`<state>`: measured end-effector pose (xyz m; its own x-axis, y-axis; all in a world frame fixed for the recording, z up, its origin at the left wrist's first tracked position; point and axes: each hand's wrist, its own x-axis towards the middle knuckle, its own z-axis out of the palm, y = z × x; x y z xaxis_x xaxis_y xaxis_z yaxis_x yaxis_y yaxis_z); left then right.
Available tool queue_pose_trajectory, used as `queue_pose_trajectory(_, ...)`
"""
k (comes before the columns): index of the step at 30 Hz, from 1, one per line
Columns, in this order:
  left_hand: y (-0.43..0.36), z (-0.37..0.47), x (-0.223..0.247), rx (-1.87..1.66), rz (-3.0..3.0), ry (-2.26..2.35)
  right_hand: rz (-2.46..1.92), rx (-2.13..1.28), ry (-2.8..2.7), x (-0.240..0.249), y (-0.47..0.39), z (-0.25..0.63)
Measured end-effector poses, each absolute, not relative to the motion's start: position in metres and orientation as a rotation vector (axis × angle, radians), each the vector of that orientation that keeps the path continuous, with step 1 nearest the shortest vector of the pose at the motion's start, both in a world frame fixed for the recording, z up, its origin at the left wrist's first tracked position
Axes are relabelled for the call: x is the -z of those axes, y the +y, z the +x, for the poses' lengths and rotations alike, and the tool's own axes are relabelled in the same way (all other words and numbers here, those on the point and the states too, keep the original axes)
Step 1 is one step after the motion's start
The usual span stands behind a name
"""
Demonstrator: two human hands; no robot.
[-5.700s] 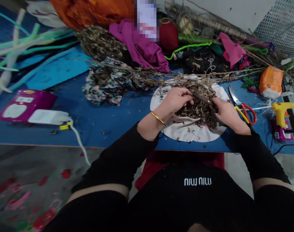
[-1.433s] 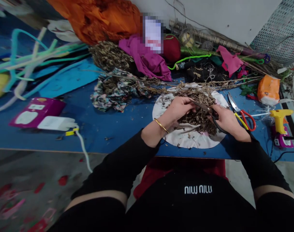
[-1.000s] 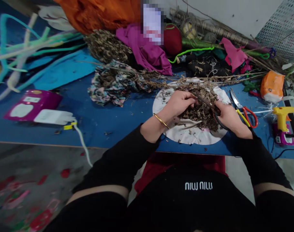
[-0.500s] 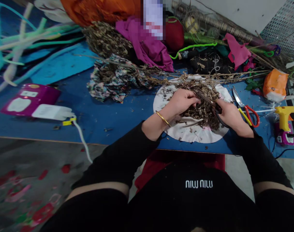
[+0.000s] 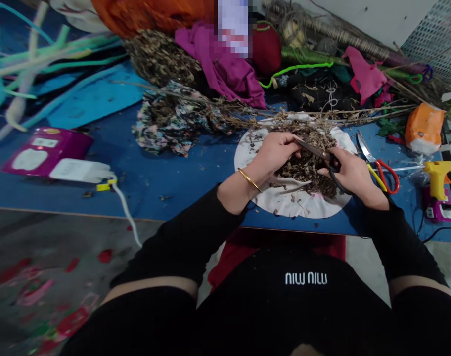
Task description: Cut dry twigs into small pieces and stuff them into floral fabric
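A round white cloth (image 5: 303, 210) lies near the table's front edge with a heap of crumbled dry brown leaves (image 5: 299, 175) on it. Over this heap, dark-handled scissors (image 5: 314, 150) point left, their loops in my right hand (image 5: 355, 178). My left hand (image 5: 272, 154), with a gold bangle on its wrist, has thumb and fingers pinched together right by the scissor tips. Whatever sits in that pinch is too small and hidden to name. Long dry stems (image 5: 255, 118) run across the cloth's far side.
Red-and-yellow-handled shears (image 5: 384, 175) lie right of the cloth, near a yellow glue gun (image 5: 436, 175) and an orange packet (image 5: 425, 128). Leftward are a leaf-strewn floral cloth (image 5: 166, 123), a purple pack (image 5: 47, 151) and a white cord (image 5: 127, 212). Fabrics crowd the back.
The fingers of my right hand have spread and shifted on the scissor loops, and the blades have turned slightly. My left hand stays pinched in nearly the same spot.
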<state>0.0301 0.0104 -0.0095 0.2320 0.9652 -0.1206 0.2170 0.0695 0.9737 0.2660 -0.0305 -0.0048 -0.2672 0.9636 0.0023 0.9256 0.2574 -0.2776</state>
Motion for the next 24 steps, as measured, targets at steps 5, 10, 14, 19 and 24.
queue_pose_trajectory(5, 0.009, 0.032, 0.007, -0.790, 1.386, 1.200, -1.767, -0.291, -2.382, 0.007, -0.031, 0.264)
queue_pose_trajectory(10, 0.008, 0.033, 0.004, -0.813, 1.346, 1.205, -1.761, -0.295, -2.380, 0.005, -0.032, 0.264)
queue_pose_trajectory(14, 0.008, 0.033, 0.005, -0.794, 1.345, 1.188, -1.767, -0.293, -2.402, 0.004, -0.032, 0.264)
queue_pose_trajectory(19, 0.009, 0.032, 0.009, -0.785, 1.362, 1.184, -1.820, -0.311, -2.460, 0.000, -0.033, 0.261)
queue_pose_trajectory(24, 0.010, 0.032, 0.009, -0.778, 1.375, 1.206, -1.848, -0.299, -2.464, -0.003, -0.034, 0.258)
